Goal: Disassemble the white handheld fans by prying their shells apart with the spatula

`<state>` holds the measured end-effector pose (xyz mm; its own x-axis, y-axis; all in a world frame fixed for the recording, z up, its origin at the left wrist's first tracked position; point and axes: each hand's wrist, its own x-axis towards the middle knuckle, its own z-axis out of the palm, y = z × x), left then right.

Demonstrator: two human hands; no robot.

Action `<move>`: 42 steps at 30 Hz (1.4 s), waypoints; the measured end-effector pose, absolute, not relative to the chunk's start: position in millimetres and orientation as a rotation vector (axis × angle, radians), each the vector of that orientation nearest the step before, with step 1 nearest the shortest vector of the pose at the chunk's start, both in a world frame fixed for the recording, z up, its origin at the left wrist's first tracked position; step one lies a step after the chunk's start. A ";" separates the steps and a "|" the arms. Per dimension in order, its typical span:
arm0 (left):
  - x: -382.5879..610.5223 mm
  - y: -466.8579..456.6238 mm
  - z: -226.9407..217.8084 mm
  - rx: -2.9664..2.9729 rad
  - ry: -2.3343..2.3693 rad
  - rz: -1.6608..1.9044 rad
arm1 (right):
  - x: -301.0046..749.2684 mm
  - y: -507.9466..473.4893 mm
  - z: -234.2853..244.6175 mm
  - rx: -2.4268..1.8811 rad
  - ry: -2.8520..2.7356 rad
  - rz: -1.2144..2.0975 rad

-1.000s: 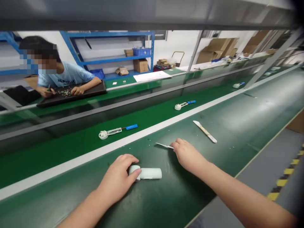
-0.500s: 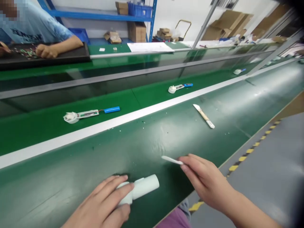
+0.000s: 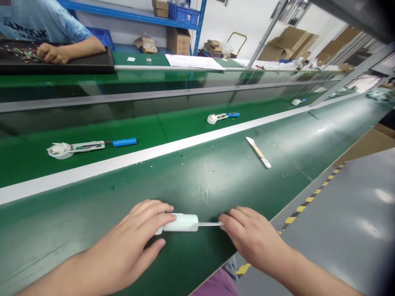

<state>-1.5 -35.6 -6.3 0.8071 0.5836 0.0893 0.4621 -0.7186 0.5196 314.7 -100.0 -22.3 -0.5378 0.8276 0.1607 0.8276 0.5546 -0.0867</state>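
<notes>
On the green bench top lies a pale plastic handheld-fan casing [image 3: 182,222], its cylindrical handle pointing right. My left hand [image 3: 140,234] covers the casing's left part, fingers pressed over the top and thumb lower down, apart from the forefinger; the round end is mostly hidden. Between the pinched fingertips of my right hand [image 3: 251,230] is a thin white plastic stick [image 3: 210,224]. Its left end meets the handle's right end; whether it goes inside I cannot tell. Farther up the bench rests a white-tipped knife-like tool [image 3: 258,153] with a tan wrapped grip.
Beyond a white strip [image 3: 101,164], a green belt carries opened fan halves [image 3: 61,150] with blue batteries [image 3: 124,142]. Across from me, a co-worker's hand [image 3: 52,53] rests over a black tray [image 3: 92,61] of small parts. The bench edge and grey floor [image 3: 348,213] lie right.
My right hand has brought the stick left and down to the casing's end. The casing has turned nearly level under my left hand. The fan halves appear farther left as the view shifts.
</notes>
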 end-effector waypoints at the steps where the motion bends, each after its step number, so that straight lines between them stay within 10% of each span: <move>1: 0.6 -36.6 -7.7 2.492 0.815 0.356 | 315.2 -100.7 -22.6 -1.409 -2.631 -0.010; 23: 22.1 -32.8 -18.1 2.324 1.109 0.540 | 258.2 -105.2 35.1 -1.673 -3.027 -0.561; 42: 27.2 -38.5 -24.8 2.295 1.142 0.647 | 156.0 -74.6 67.4 -2.206 -3.080 0.191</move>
